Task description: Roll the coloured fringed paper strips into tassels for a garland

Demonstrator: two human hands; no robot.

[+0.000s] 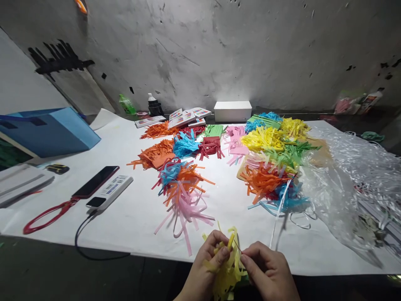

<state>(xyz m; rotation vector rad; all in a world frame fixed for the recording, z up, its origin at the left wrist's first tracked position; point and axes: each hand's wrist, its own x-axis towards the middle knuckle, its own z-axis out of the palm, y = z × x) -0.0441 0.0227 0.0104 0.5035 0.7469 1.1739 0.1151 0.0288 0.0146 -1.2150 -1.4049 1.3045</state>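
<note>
Looking along the white-covered table (224, 192) now, loaded from end to end!
Carries a blue box (59, 129) at far left, then a dark phone (95, 182) just beside a white cabled device (112, 191); bears one mixed-colour fringed heap (156, 155) left of centre, a yellow-and-orange fringed heap (263, 179) to the right; takes a white box (232, 111) at the back, crinkled clear plastic (326, 205) down the right side.

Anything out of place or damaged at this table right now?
Two things: the dark cable from the white device droops past the table's front edge, where it might snag; and the grey wall behind is scuffed, with black smears at upper left.
</note>
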